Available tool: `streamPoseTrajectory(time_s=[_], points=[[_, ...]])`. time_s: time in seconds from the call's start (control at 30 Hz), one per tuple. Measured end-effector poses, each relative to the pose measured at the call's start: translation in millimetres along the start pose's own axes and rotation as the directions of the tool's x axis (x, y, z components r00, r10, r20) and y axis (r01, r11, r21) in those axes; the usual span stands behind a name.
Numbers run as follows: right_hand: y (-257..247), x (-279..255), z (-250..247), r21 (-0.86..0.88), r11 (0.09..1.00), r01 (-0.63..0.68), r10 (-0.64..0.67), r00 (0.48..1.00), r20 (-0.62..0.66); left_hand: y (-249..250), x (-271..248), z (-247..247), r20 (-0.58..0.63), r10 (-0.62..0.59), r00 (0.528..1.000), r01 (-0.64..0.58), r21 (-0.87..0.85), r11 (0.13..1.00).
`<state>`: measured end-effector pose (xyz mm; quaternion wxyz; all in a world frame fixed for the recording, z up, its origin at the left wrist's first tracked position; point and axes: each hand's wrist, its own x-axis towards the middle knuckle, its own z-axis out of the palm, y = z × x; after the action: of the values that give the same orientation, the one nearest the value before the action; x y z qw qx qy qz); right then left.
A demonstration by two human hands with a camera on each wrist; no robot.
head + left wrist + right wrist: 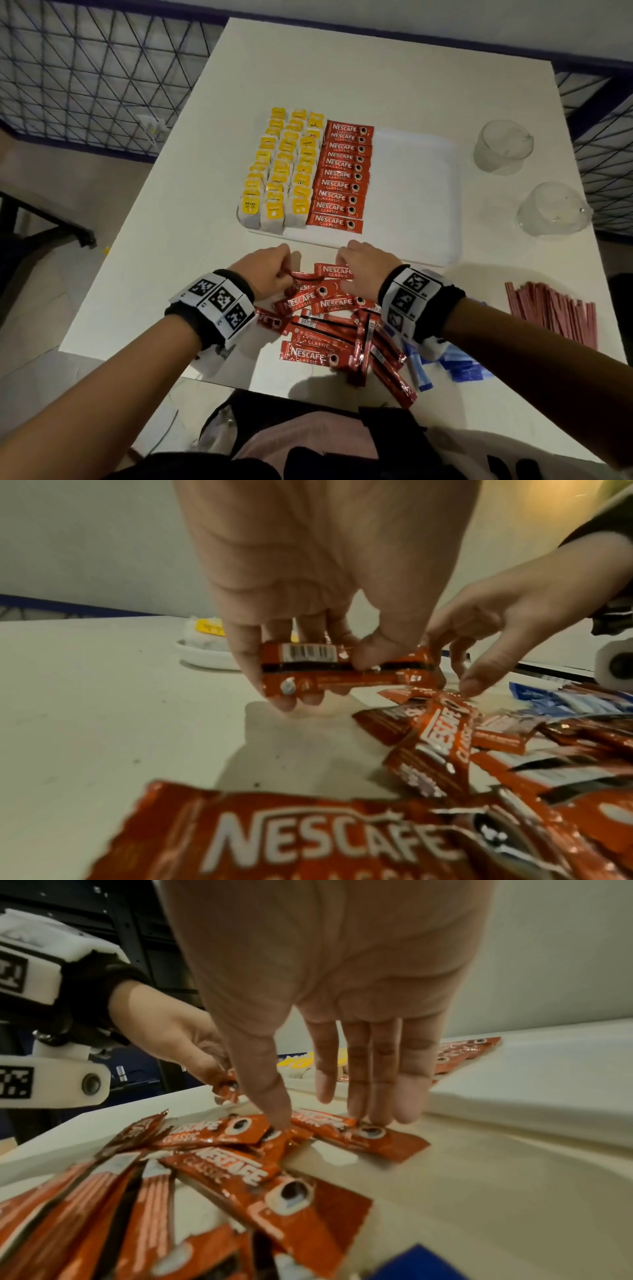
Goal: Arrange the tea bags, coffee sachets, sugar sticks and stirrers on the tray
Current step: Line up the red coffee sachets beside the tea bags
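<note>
The white tray [414, 178] holds three columns of yellow-tagged tea bags [282, 168] on its left and one column of red coffee sachets [344, 174] beside them. A loose pile of coffee sachets [329, 329] lies on the table in front of the tray. Just above the table, my left hand [270, 270] pinches one sachet [342, 666] by its long edges, barcode side toward the wrist camera. My right hand [356, 269] has straight fingers [373, 1096] pressing on another sachet [377, 1137] that lies flat. Blue sugar sticks [459, 368] and red stirrers [555, 311] lie at the right.
Two clear plastic cups [503, 145] [553, 209] stand upside down to the right of the tray. The tray's right half is bare. A wire mesh panel [85, 78] runs beyond the table's left edge.
</note>
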<state>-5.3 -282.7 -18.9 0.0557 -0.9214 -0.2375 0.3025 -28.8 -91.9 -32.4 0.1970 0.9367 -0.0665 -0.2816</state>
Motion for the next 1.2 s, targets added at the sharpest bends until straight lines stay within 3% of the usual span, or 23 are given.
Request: streamPoseTrajectory(time_s=[0.17, 0.33, 0.7, 0.8, 0.87, 0.97, 1.07, 1.2], points=[[10.1, 6.5, 6.2, 0.121, 0.992, -0.035, 0.030, 0.999, 0.042, -6.3, -24.3, -1.5, -0.013, -0.059, 0.998, 0.056, -0.170, 0.984], [15.5, 13.7, 7.8, 0.249, 0.965, -0.080, 0.070, 0.996, 0.050, -1.9, -35.2, 8.8, 0.117, -0.033, 0.993, 0.068, -0.303, 0.951], [11.0, 6.9, 7.6, 0.275, 0.960, -0.053, 0.046, 0.998, 0.030, 15.3, -3.4, 17.3, 0.082, -0.038, 0.996, 0.028, 0.118, 0.993], [6.5, -2.6, 10.6, 0.254, 0.966, -0.041, 0.009, 0.992, 0.124, 16.0, -0.3, 17.2, 0.090, -0.022, 0.996, 0.010, 0.128, 0.992], [3.5, -5.4, 13.7, 0.120, 0.993, 0.000, -0.023, 0.983, 0.184, 16.9, 1.9, 17.0, 0.107, -0.011, 0.994, 0.001, 0.091, 0.996], [1.9, -0.3, 14.2, -0.073, 0.995, 0.067, -0.053, 0.984, 0.173, 17.0, 2.7, 15.7, 0.121, 0.025, 0.992, -0.029, 0.032, 0.999], [4.8, 5.3, 9.2, -0.025, 0.998, 0.060, -0.057, 0.990, 0.130, 14.4, -1.9, 8.8, 0.039, 0.003, 0.999, 0.000, -0.059, 0.998], [17.2, 6.4, -1.8, 0.214, 0.977, -0.021, -0.001, 0.995, 0.100, 5.0, -4.0, -0.3, -0.120, -0.069, 0.990, 0.028, -0.318, 0.948]])
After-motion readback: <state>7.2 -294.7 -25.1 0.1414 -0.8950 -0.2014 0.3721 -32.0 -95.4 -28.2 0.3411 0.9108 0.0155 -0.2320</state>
